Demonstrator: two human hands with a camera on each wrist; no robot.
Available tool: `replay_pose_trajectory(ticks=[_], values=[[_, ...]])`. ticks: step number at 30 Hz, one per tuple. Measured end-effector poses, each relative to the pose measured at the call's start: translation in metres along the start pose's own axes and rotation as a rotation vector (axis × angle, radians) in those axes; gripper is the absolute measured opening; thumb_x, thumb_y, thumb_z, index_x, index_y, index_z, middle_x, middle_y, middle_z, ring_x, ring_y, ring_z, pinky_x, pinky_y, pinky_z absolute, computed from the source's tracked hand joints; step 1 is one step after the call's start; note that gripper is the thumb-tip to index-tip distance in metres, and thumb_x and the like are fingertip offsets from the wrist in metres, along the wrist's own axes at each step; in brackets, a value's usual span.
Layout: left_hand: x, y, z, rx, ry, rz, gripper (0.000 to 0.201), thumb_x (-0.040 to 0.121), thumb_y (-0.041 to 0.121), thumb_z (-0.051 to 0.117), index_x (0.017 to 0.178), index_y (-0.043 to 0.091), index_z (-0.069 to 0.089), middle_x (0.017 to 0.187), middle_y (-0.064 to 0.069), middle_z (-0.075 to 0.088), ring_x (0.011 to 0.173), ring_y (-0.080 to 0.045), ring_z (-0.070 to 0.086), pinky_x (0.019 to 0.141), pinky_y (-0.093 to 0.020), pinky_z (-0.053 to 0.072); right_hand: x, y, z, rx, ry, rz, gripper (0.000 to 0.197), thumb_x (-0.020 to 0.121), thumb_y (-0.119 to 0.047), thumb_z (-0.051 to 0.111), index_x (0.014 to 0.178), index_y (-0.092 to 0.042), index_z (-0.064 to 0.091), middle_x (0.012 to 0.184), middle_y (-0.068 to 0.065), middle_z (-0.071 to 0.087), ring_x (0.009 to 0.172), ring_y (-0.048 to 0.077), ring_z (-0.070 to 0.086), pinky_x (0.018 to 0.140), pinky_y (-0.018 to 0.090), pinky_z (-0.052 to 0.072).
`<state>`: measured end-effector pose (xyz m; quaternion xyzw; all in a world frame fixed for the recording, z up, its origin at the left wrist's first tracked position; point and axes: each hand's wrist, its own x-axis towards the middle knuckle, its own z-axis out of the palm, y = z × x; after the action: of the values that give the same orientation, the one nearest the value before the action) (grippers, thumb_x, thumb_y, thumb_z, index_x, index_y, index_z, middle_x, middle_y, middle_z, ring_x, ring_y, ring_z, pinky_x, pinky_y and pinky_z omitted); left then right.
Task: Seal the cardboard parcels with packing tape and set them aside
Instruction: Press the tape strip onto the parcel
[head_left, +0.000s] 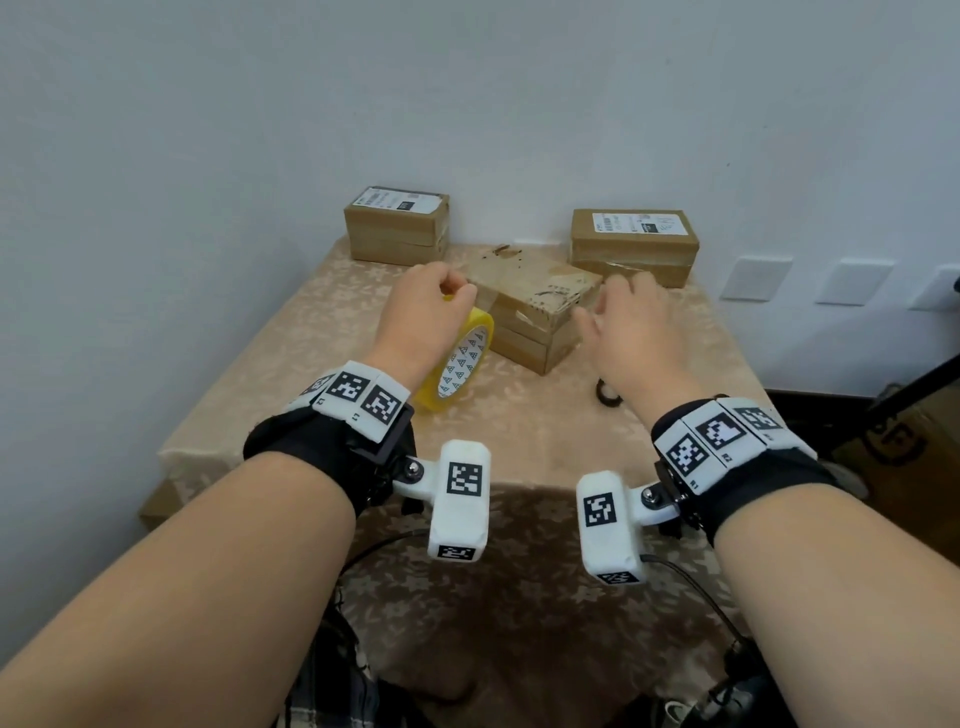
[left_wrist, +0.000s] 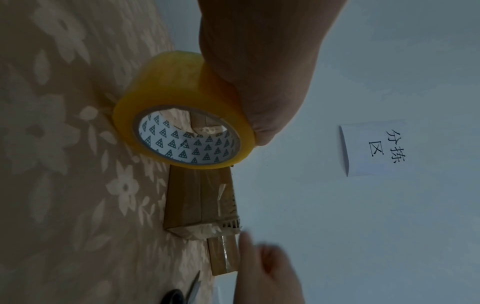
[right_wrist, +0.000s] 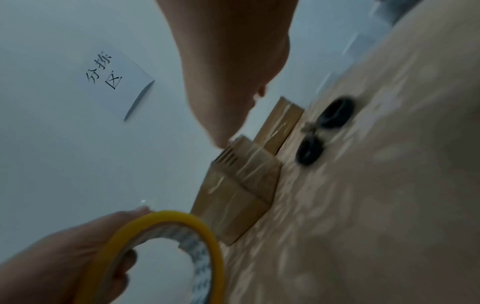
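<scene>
A worn cardboard parcel (head_left: 530, 306) lies slantwise in the middle of the table, with old clear tape across its sides (left_wrist: 200, 201) (right_wrist: 239, 189). My left hand (head_left: 436, 301) grips a yellow roll of packing tape (head_left: 462, 358) from above, holding it on edge just left of the parcel; the roll (left_wrist: 182, 115) has a white core with a triangle print. My right hand (head_left: 628, 306) hovers with loose, straight fingers at the parcel's right corner and holds nothing; its fingertips (right_wrist: 221, 142) are close to the top edge there.
Two labelled parcels stand against the wall, one at the back left (head_left: 397, 226) and one at the back right (head_left: 634, 247). Black-handled scissors (head_left: 608, 397) lie on the beige tablecloth (head_left: 291, 364) under my right wrist. A paper sign (left_wrist: 374, 148) hangs on the wall.
</scene>
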<state>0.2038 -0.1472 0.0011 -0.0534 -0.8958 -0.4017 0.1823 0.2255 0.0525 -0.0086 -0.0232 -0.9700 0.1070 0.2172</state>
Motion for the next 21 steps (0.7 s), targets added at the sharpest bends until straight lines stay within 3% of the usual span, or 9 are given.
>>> replay_pose_trajectory(ticks=[3, 5, 6, 9, 14, 16, 18, 21], values=[[0.005, -0.002, 0.001, -0.007, -0.01, 0.0, 0.01, 0.091, 0.023, 0.055, 0.084, 0.018, 0.06, 0.101, 0.0, 0.062, 0.093, -0.012, 0.054, 0.078, -0.024, 0.038, 0.016, -0.02, 0.008, 0.193, -0.026, -0.172, 0.047, 0.1, -0.045, 0.033, 0.137, -0.019, 0.046, 0.143, 0.005, 0.042, 0.135, 0.024, 0.034, 0.112, 0.045, 0.021], [0.007, -0.002, 0.001, -0.007, -0.015, 0.012, 0.01, 0.091, 0.024, 0.055, 0.082, 0.019, 0.06, 0.098, 0.002, 0.063, 0.09, -0.01, 0.054, 0.077, -0.023, 0.037, 0.027, -0.023, 0.019, 0.178, -0.156, -0.216, 0.051, 0.103, -0.044, 0.022, 0.149, -0.023, 0.029, 0.157, 0.001, 0.025, 0.147, 0.021, 0.015, 0.118, 0.047, 0.003], [0.008, -0.002, 0.001, -0.005, -0.016, 0.019, 0.011, 0.091, 0.023, 0.055, 0.082, 0.019, 0.06, 0.096, 0.003, 0.063, 0.089, -0.01, 0.053, 0.076, -0.022, 0.036, 0.031, -0.023, 0.025, 0.156, -0.211, -0.217, 0.051, 0.103, -0.044, 0.019, 0.15, -0.025, 0.026, 0.159, 0.0, 0.02, 0.148, 0.021, 0.01, 0.117, 0.049, 0.0], [0.007, 0.0, 0.002, -0.012, -0.025, 0.023, 0.011, 0.091, 0.023, 0.056, 0.084, 0.016, 0.062, 0.093, 0.003, 0.062, 0.088, -0.01, 0.054, 0.076, -0.022, 0.038, 0.034, -0.019, 0.041, 0.06, -0.253, -0.198, 0.051, 0.102, -0.045, 0.027, 0.15, -0.027, 0.027, 0.159, -0.002, 0.021, 0.147, 0.02, 0.011, 0.117, 0.05, 0.003], [0.004, 0.004, 0.003, -0.053, -0.049, 0.02, 0.011, 0.091, 0.02, 0.056, 0.083, 0.015, 0.062, 0.092, 0.002, 0.064, 0.088, -0.012, 0.056, 0.076, -0.024, 0.04, 0.026, -0.03, 0.045, -0.062, -0.135, -0.212, 0.051, 0.094, -0.047, 0.05, 0.139, -0.025, 0.04, 0.146, -0.001, 0.04, 0.139, 0.024, 0.027, 0.113, 0.049, 0.021], [0.003, 0.006, 0.002, -0.058, -0.06, 0.027, 0.01, 0.09, 0.019, 0.056, 0.083, 0.015, 0.062, 0.092, 0.002, 0.063, 0.087, -0.011, 0.055, 0.074, -0.023, 0.039, 0.027, -0.032, 0.039, 0.007, -0.071, -0.168, 0.05, 0.091, -0.059, 0.044, 0.128, -0.026, 0.053, 0.137, 0.0, 0.048, 0.13, 0.025, 0.037, 0.108, 0.048, 0.025], [0.003, 0.005, 0.0, -0.078, -0.083, 0.015, 0.01, 0.09, 0.02, 0.058, 0.083, 0.014, 0.062, 0.092, 0.003, 0.064, 0.086, -0.01, 0.056, 0.07, -0.021, 0.04, 0.035, -0.026, 0.034, 0.175, -0.02, -0.049, 0.053, 0.095, -0.06, 0.031, 0.119, -0.025, 0.061, 0.134, 0.004, 0.05, 0.128, 0.025, 0.039, 0.108, 0.047, 0.02], [0.003, 0.004, -0.004, -0.173, -0.153, -0.053, 0.01, 0.088, 0.02, 0.061, 0.083, 0.012, 0.065, 0.092, 0.0, 0.065, 0.085, -0.01, 0.057, 0.071, -0.02, 0.044, 0.045, -0.009, 0.034, 0.323, -0.132, 0.028, 0.046, 0.101, -0.045, 0.025, 0.136, -0.029, 0.051, 0.155, 0.009, 0.026, 0.145, 0.026, 0.014, 0.116, 0.047, 0.005]])
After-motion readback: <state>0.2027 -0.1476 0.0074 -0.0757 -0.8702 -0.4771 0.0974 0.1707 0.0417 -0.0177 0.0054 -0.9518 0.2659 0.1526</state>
